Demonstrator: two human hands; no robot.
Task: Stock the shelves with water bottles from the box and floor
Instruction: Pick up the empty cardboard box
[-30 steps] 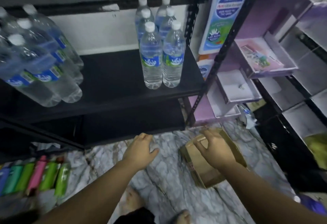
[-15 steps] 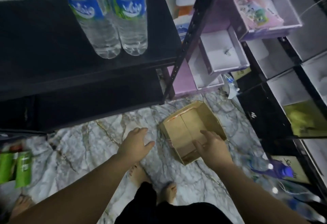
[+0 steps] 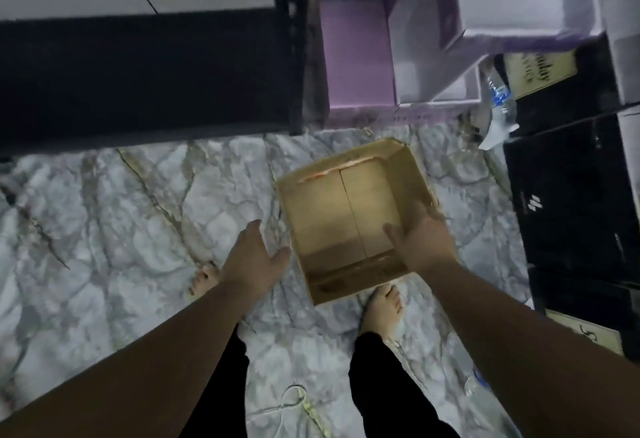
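Observation:
An open brown cardboard box (image 3: 332, 216) sits on the marble-patterned floor, and its inside shows no bottles. My right hand (image 3: 426, 240) grips the box's right wall, with the thumb inside and the fingers outside. My left hand (image 3: 252, 254) hovers open just left of the box, without touching it. One clear water bottle (image 3: 500, 101) with a blue label lies on the floor at the upper right, wedged between the purple boxes and a black cabinet. The black shelf rack (image 3: 145, 74) fills the upper left; its lowest board shows bare.
Purple and white storage boxes (image 3: 356, 67) stand behind the cardboard box. A black cabinet (image 3: 571, 202) runs along the right side. My bare feet (image 3: 382, 306) stand right behind the box. A faint clear bottle (image 3: 472, 385) shows beside my right forearm.
My view has tilted down from the stocked shelf to the floor. My right hand has moved from over the box to gripping its right wall. My left hand stays open beside it.

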